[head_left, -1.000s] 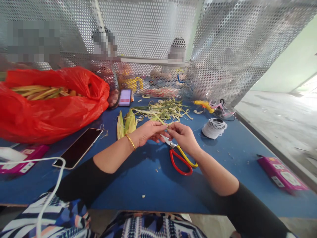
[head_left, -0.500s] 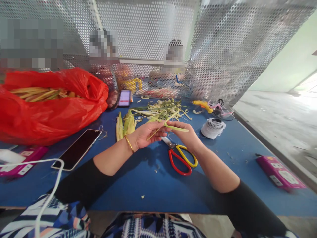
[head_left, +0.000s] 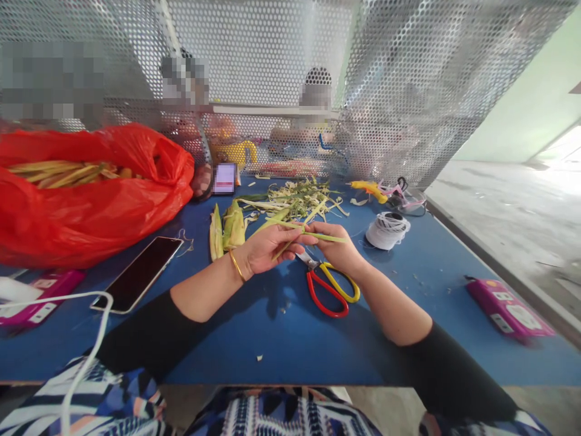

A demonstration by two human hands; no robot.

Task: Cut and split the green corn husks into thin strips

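Note:
Narrow pale-green husk strips cross one another between my two hands above the blue table. My left hand, a gold bangle at its wrist, pinches them near the crossing. Fingertips of my right hand close on the same strips from the other side. Just below lie scissors with one red and one yellow handle, blades partly under my hands. Larger corn husk pieces rest left of my left hand. Behind the hands spreads a heap of shredded husk.
A red plastic bag of husks fills the left, with a dark-screened phone before it. White string stands right, near a yellow tool. A purple box lies far right. Behind a perforated metal screen are people.
The strips have shifted slightly in my fingers, and my hands are a little closer together at the crossing. The whole view has moved slightly; the scissors stay where they lay.

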